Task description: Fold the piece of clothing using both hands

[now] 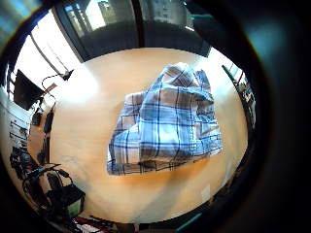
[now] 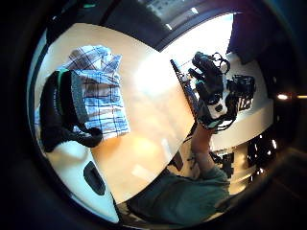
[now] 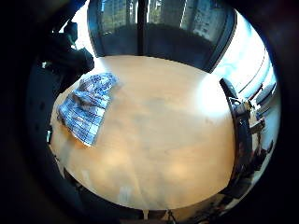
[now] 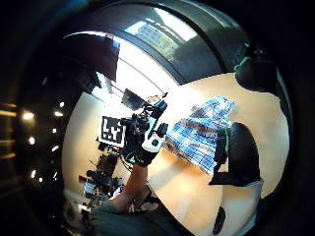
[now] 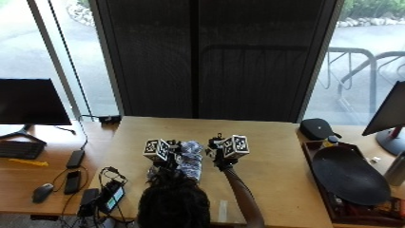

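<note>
Plaid shirt (image 5: 188, 164) lies bunched near the table's (image 5: 272, 142) front edge in the outside view, both hands above it. Left palm views show the left hand (image 4: 142, 135) released, fingers spread; right hand (image 2: 211, 91) likewise, grasping nothing.

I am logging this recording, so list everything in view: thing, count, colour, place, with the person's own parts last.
piece of clothing: one, blue and white plaid, bunched on the table in front of the person
table: one, light wood, under the clothing
monitors: two, dark, at the far left and far right
keyboard: one, dark, on the left desk
mouse: one, dark, on the left desk
tray: one, dark, at the table's right end
left hand: black glove, raised above the clothing, holds nothing
right hand: black glove, raised above the table, fingers spread
</note>
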The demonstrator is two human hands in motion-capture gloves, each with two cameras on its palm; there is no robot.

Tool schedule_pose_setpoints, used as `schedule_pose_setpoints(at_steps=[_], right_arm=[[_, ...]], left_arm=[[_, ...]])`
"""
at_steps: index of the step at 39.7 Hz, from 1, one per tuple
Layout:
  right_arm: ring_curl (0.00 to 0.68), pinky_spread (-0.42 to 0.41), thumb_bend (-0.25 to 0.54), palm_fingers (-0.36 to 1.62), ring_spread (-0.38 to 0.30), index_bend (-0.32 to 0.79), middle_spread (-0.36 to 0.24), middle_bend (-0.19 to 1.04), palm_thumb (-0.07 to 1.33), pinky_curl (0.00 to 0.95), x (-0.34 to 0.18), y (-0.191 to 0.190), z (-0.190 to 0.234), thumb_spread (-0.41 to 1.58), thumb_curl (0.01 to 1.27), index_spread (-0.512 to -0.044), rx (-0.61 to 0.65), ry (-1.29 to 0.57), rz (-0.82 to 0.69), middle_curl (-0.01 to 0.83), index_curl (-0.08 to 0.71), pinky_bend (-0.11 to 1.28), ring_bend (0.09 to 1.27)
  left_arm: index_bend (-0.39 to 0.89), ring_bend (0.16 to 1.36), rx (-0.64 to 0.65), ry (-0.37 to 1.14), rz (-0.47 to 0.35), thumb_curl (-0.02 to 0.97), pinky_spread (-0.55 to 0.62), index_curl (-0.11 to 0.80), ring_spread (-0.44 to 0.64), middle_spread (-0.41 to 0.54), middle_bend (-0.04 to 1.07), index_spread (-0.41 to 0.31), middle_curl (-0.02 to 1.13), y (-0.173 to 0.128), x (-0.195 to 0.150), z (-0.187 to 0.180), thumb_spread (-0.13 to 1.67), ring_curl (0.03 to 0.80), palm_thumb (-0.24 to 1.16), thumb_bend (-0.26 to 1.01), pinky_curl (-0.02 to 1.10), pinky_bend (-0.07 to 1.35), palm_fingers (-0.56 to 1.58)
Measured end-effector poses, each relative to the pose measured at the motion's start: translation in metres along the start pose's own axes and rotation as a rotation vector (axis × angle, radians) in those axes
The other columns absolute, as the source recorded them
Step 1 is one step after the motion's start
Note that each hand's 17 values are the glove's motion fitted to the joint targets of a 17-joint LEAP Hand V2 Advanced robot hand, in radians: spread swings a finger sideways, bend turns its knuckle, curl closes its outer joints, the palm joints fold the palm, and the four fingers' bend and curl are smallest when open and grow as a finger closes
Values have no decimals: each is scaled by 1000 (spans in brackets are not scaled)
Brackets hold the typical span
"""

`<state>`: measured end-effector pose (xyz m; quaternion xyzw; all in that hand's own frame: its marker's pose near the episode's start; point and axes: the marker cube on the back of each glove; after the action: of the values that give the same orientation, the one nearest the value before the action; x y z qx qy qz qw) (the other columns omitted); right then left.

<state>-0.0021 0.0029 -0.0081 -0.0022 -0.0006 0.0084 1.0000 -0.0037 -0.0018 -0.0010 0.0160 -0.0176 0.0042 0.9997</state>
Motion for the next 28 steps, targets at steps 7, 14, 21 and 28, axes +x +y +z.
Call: schedule_pose_setpoints(at_steps=[7, 14, 21, 28], right_arm=[[224, 21, 469, 883, -142, 209, -98, 234, 733, 187, -6, 0, -14, 640, 201, -233, 15, -43, -2, 160, 197, 411, 432], [270, 25, 443, 874, -169, 172, -115, 209, 765, 230, -22, -2, -26, 837, 253, -275, 35, -6, -50, 221, 253, 392, 413], [296, 27, 400, 871, -180, 159, -122, 186, 785, 255, -35, -2, -21, 946, 294, -291, 34, 10, -81, 264, 283, 376, 396], [318, 35, 355, 866, -185, 154, -125, 178, 803, 276, -37, 0, -8, 1007, 329, -298, 18, 35, -98, 293, 303, 368, 387]], left_arm=[[228, 365, 27, -120, -67, 123, 225, 158, 212, 33, 237, -94, 172, 0, -37, 10, 881, 144, 477, 400, 116, 309, 497], [205, 366, 57, -99, -100, 180, 287, 223, 260, 40, 212, -112, 226, 3, -41, -1, 1178, 178, 492, 445, 149, 306, 484], [185, 361, 58, -116, -98, 222, 318, 271, 283, 43, 194, -119, 265, 4, -46, -3, 1335, 200, 486, 456, 172, 299, 477], [178, 360, 51, -130, -115, 254, 337, 304, 293, 44, 188, -122, 295, 6, -53, -4, 1417, 219, 477, 453, 193, 296, 467]])
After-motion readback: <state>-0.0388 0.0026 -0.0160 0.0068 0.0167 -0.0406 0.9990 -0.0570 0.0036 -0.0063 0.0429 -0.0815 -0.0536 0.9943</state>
